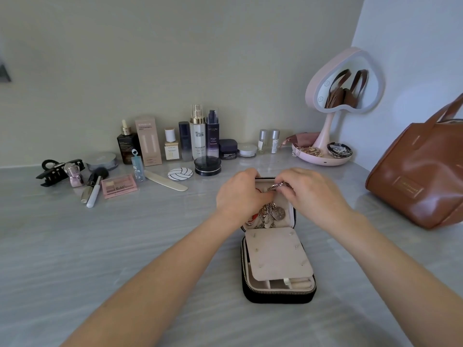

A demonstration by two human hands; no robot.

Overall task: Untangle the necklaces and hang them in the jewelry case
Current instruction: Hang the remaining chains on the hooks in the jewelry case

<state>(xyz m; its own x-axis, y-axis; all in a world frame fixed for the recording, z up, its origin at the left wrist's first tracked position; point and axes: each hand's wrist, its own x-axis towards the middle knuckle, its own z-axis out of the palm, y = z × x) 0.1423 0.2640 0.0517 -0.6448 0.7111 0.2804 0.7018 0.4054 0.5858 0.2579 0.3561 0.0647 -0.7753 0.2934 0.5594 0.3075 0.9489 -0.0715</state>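
Note:
A black zip jewelry case (278, 295) lies open on the grey table, its pale pink earring flap (275, 254) folded over the near half. In the far half lies a tangle of silver necklaces (269, 215) with a round coin pendant (278, 213) and a red piece. My left hand (240, 194) and my right hand (310, 194) meet over the far half of the case. Both pinch parts of the chain tangle, and a bunch of chain (276, 186) shows between the fingertips. The far edge of the case is partly hidden by my hands.
Cosmetic bottles and jars (198, 136) line the wall behind. A nail file (165, 184), palette (119, 189) and black hair claw (57, 170) lie at the left. A pink heart mirror (343, 83) with a jewelry tray stands back right, and a brown leather bag (421, 179) at the right.

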